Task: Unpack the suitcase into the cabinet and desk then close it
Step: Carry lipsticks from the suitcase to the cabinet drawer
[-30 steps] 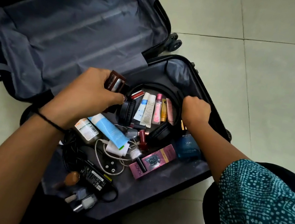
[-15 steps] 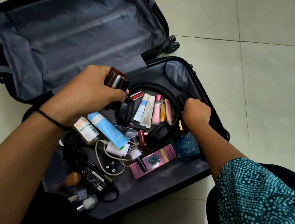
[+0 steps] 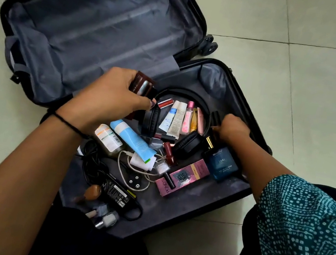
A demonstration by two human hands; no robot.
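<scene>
A black suitcase (image 3: 253,111) lies open on the floor, its grey-lined lid (image 3: 103,32) spread to the left. My left hand (image 3: 109,99) grips a small brown box (image 3: 142,84) above black headphones (image 3: 186,144). My right hand (image 3: 233,128) pinches a small black tube (image 3: 215,116) by the headband. Several small cosmetic tubes (image 3: 183,118) lie inside the headband loop. A blue perfume bottle (image 3: 221,161), a pink box (image 3: 183,176), a light blue tube (image 3: 133,139) and a white bottle (image 3: 108,138) lie nearby.
A black power adapter (image 3: 116,192) with its cable, a white charger and cord (image 3: 140,163), and small nail polish bottles (image 3: 106,217) lie at the near end of the case. Pale floor tiles (image 3: 305,84) surround the suitcase. My knees sit at its near edge.
My right hand has drawn back a little and now shows a small black tube pinched in its fingers. My left hand still holds the brown box in about the same place.
</scene>
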